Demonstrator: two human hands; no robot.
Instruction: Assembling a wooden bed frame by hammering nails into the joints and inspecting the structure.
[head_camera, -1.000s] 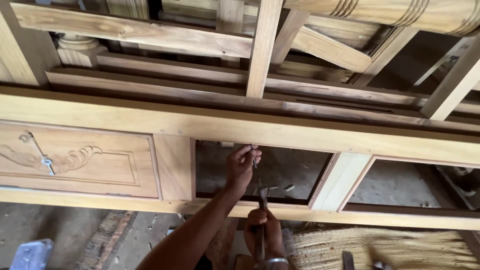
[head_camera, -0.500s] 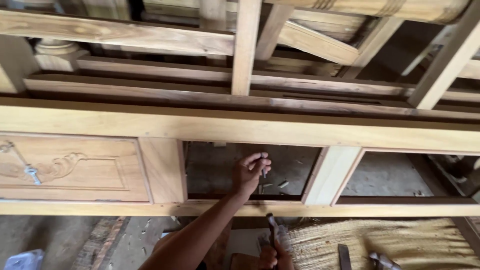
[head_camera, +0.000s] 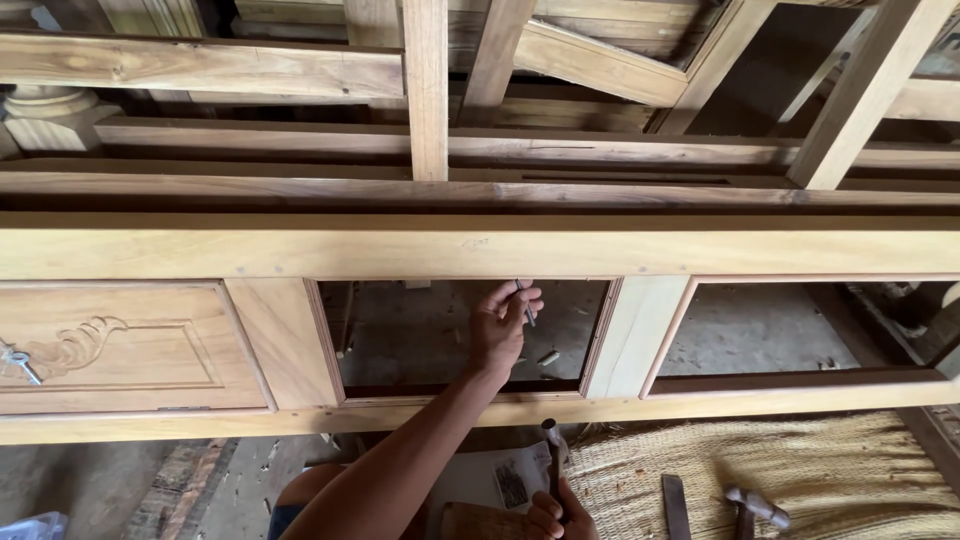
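Observation:
My left hand (head_camera: 503, 328) reaches up into the middle opening of a long pale wooden frame (head_camera: 300, 252). It pinches a small nail (head_camera: 526, 301) just under the frame's top rail. My right hand (head_camera: 560, 516) is low at the bottom edge of the view, shut on the handle of a hammer (head_camera: 551, 448) whose head points up, below the frame's lower rail. Only part of the right hand shows.
A carved wooden panel (head_camera: 120, 345) with a metal pull (head_camera: 18, 362) fills the left opening; the right opening is open. A woven mat (head_camera: 830, 465) below carries a flat chisel (head_camera: 676, 505) and a second hammer (head_camera: 756, 505). Stacked wooden beams (head_camera: 428, 90) lie behind.
My left hand has risen with the nail towards the underside of the top rail. My right hand with the hammer has dropped lower in view, and the view has shifted left.

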